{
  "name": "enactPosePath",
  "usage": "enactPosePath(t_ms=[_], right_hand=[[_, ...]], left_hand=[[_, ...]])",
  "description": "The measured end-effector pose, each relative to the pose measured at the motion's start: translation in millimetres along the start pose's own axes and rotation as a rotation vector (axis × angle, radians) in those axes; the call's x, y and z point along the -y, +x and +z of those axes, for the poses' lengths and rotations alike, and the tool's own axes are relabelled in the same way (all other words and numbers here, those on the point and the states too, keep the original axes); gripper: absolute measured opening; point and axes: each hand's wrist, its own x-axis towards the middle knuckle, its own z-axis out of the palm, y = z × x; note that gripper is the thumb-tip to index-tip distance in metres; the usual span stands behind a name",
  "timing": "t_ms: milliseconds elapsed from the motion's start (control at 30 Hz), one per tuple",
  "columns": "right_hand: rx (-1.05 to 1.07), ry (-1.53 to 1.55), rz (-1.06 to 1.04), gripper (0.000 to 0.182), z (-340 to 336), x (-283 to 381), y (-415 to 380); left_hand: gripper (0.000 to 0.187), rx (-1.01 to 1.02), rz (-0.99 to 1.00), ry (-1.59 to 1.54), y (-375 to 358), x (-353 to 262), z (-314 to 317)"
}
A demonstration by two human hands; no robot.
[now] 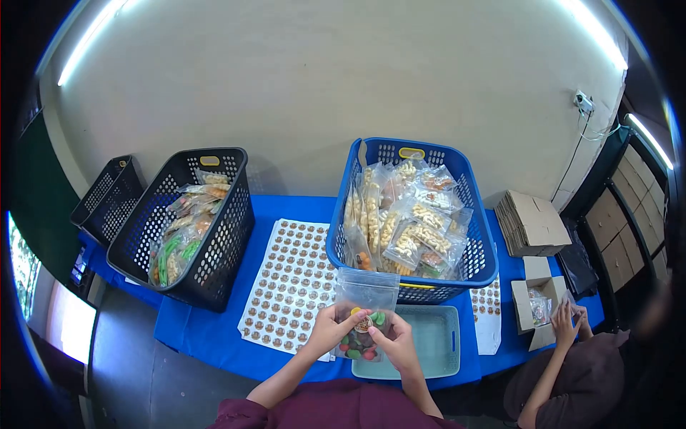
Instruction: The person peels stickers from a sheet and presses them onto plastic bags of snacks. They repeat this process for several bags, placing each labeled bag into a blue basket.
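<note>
A clear plastic pouch (pixel 368 284) of colourful sweets, red, green and dark, is held upright between my hands above the table's front edge. My left hand (pixel 334 330) grips its left side, and my right hand (pixel 397 344) grips its right side. Both thumbs press near a round brown-and-white sticker (pixel 364 324) on the pouch's front. Behind the pouch stands a light green plastic tray (pixel 439 339). A sheet of round stickers (pixel 286 286) lies to the left of my hands.
A blue basket (pixel 480 247) full of snack pouches stands behind the tray. On the left are a black basket (pixel 227 236) with pouches and another black basket (pixel 100 189). To the right, flattened cardboard boxes (pixel 532 222) and an open carton (pixel 525 314) sit beside a co-worker's hands (pixel 568 325).
</note>
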Motion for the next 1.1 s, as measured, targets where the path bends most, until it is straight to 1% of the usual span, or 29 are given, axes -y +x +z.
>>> enactPosePath(t_ms=[100, 167, 267, 300, 400, 500, 600, 700, 800, 900, 1000, 1100], right_hand=[[-0.033, 0.050, 0.017, 0.024, 1.6, 6.5, -1.8], [-0.091, 0.088, -0.007, 0.023, 1.7, 5.4, -1.3], [-0.153, 0.145, -0.042, 0.021, 2.0, 2.8, -0.6], [-0.169, 0.164, -0.055, 0.020, 2.5, 2.5, -0.2], [-0.204, 0.076, -0.027, 0.020, 5.3, 7.0, -3.4], [-0.252, 0.043, -0.006, 0.021, 2.9, 6.5, -2.2], [-0.265, 0.067, 0.034, 0.021, 4.5, 12.1, -3.0], [-0.249, 0.110, -0.019, 0.022, 4.5, 7.9, -2.1], [-0.227, 0.128, -0.002, 0.022, 1.9, 2.7, -1.2], [-0.201, 0.209, -0.008, 0.021, 0.8, -1.9, 1.0], [-0.169, 0.190, -0.003, 0.020, 2.6, 5.6, 1.1], [-0.163, 0.114, 0.023, 0.019, 2.7, 7.6, 0.3]], left_hand=[[0.027, 0.010, 0.032, -0.013, 0.3, 5.4, 0.5], [0.031, 0.011, 0.042, -0.044, -1.8, 3.6, 3.6], [0.035, 0.119, -0.091, 0.066, -6.2, -6.8, 7.5], [0.034, 0.097, -0.093, -0.006, -5.3, 0.9, 9.1], [0.031, 0.038, -0.025, 0.025, -6.5, 5.7, 14.5], [0.029, 0.059, -0.011, 0.013, -5.9, 4.7, 17.3], [0.028, 0.084, -0.012, 0.011, -7.5, -2.3, 17.4], [0.029, 0.094, -0.058, -0.049, -8.6, 1.0, 15.8], [0.029, 0.071, -0.001, -0.022, -9.6, 2.1, 14.9], [0.029, 0.070, -0.100, 0.032, -14.2, -13.1, 12.0], [0.028, 0.029, -0.081, 0.035, -12.8, -11.0, 10.5], [0.026, 0.013, 0.097, -0.009, -5.1, 3.2, 10.6]])
